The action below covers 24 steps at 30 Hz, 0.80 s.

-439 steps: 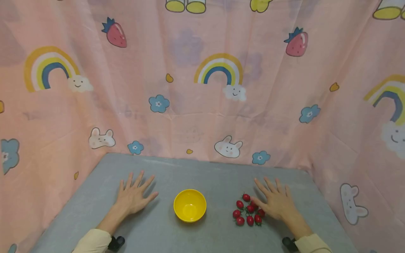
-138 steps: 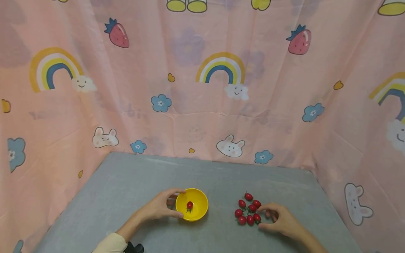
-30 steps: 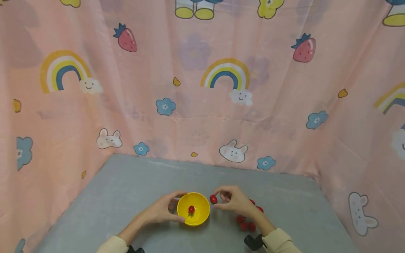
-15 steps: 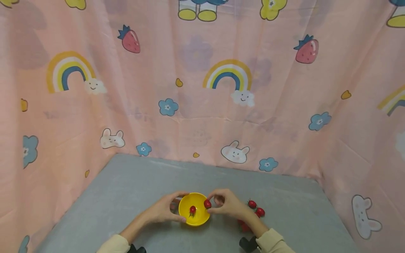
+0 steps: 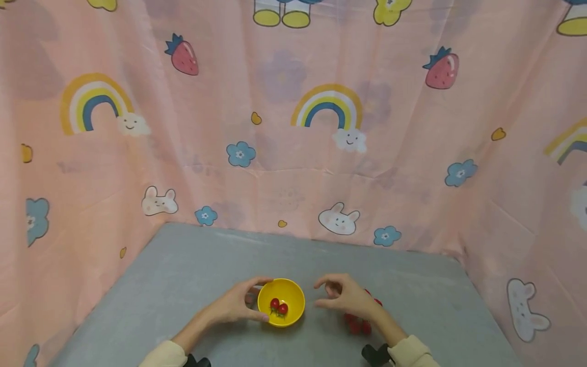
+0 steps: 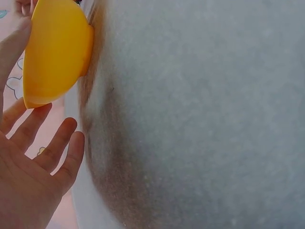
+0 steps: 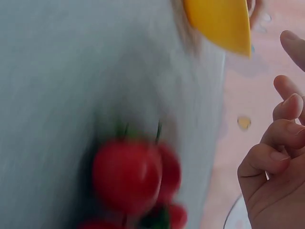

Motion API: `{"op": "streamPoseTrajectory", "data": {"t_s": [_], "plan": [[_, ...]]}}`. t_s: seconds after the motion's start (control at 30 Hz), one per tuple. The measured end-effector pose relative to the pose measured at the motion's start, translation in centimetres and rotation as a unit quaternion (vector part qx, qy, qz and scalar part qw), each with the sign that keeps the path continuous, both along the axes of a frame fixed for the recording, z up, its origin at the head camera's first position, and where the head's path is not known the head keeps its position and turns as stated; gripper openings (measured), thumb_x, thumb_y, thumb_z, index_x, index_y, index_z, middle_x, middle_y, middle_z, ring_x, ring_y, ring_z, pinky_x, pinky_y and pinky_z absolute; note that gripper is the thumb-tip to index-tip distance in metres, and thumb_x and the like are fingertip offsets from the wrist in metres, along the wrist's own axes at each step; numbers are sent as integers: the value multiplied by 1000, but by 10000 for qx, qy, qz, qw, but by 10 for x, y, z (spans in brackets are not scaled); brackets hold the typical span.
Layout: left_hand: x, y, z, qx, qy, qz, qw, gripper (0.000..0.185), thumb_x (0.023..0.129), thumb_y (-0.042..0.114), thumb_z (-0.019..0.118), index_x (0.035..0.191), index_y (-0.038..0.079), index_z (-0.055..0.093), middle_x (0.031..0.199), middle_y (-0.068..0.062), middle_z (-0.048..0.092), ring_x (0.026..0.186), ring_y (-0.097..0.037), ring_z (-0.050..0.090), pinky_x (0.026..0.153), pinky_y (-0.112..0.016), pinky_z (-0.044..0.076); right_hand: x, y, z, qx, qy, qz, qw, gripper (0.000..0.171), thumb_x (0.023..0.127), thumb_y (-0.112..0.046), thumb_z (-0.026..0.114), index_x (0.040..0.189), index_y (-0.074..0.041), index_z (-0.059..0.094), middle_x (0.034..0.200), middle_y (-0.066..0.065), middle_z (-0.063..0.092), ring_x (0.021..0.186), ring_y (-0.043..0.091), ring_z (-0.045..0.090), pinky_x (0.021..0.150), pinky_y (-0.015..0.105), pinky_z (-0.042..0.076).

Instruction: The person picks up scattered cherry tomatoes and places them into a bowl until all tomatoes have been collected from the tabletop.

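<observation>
My left hand (image 5: pixel 235 304) holds a small yellow bowl (image 5: pixel 294 295) at its left side, thumb at the near rim and fingers at the far side. Inside the bowl two cherry tomatoes (image 5: pixel 283 309) lie side by side, green stems on. To the right of the bowl, apart from it, is my right hand (image 5: pixel 348 298), index finger and thumb spread with nothing between them. The other fingers bend toward the palm. Beneath that hand and wrist lies a group of cherry tomatoes (image 7: pixel 126 176), partly hidden in the head view.
A grey tabletop (image 5: pixel 220 255) carries everything. Pink patterned cloth (image 5: pixel 275 183) hangs behind it and along both sides. Each wrist wears a black camera mount, the right one (image 5: pixel 377 354) just below the loose tomatoes.
Earlier my right hand pinched a tomato and brought it to the bowl's right rim. That tomato now lies beside the first, and the hand has drawn back rightward. My left hand keeps its hold.
</observation>
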<state>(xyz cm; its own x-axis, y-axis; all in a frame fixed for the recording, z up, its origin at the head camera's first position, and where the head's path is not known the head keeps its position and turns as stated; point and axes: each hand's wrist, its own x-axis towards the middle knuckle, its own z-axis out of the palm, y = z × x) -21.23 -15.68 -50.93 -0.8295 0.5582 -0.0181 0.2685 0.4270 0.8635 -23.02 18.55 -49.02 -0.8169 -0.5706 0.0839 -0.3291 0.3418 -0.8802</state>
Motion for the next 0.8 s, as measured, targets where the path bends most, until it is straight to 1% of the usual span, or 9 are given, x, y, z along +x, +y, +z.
{"op": "streamPoseTrajectory", "data": {"t_s": [0.2, 0.37, 0.43, 0.53, 0.63, 0.8], "plan": [[0, 1, 0, -45, 10, 27, 10000, 75, 84, 28, 86, 148, 17, 49, 144, 0, 53, 121, -26, 56, 98, -42, 50, 0, 41, -4, -390, 402, -66, 9984, 29, 89, -9, 80, 111, 4, 68, 71, 0, 49, 57, 8, 40, 49, 24, 37], [1, 1, 5, 19, -49, 0, 10000, 75, 84, 25, 87, 148, 15, 49, 146, -3, 52, 122, -28, 55, 99, -46, 50, 5, 74, -5, -567, 574, -149, 9966, 26, 91, -2, 76, 114, 6, 67, 70, 5, 50, 54, 11, 39, 43, 28, 37], [2, 1, 6, 60, -50, -34, 10000, 75, 84, 23, 87, 148, 14, 49, 146, -5, 52, 121, -29, 56, 99, -47, 50, 7, 85, -7, -503, 609, -276, 9965, 25, 91, -2, 75, 114, 5, 67, 69, 5, 50, 54, 9, 38, 43, 27, 37], [1, 1, 4, 23, -12, -44, 10000, 75, 84, 24, 87, 148, 14, 49, 145, -5, 52, 120, -29, 56, 98, -45, 51, 10, 99, -10, -320, 597, -523, 9963, 26, 91, -2, 75, 114, 5, 67, 69, 0, 49, 56, 6, 38, 44, 26, 38], [1, 1, 4, -44, 8, -35, 10000, 75, 84, 26, 87, 148, 15, 49, 145, -4, 53, 120, -27, 57, 97, -42, 51, 13, 111, -12, -149, 480, -726, 9961, 27, 91, -6, 77, 114, 4, 68, 70, -3, 47, 57, 4, 37, 46, 25, 38], [1, 1, 4, -63, 43, -50, 10000, 74, 84, 27, 86, 148, 15, 50, 144, -5, 53, 120, -28, 57, 97, -43, 51, 16, 127, -13, 79, 349, -917, 9951, 32, 90, -9, 78, 117, 4, 66, 71, -1, 48, 57, 4, 38, 46, 25, 37]]}}
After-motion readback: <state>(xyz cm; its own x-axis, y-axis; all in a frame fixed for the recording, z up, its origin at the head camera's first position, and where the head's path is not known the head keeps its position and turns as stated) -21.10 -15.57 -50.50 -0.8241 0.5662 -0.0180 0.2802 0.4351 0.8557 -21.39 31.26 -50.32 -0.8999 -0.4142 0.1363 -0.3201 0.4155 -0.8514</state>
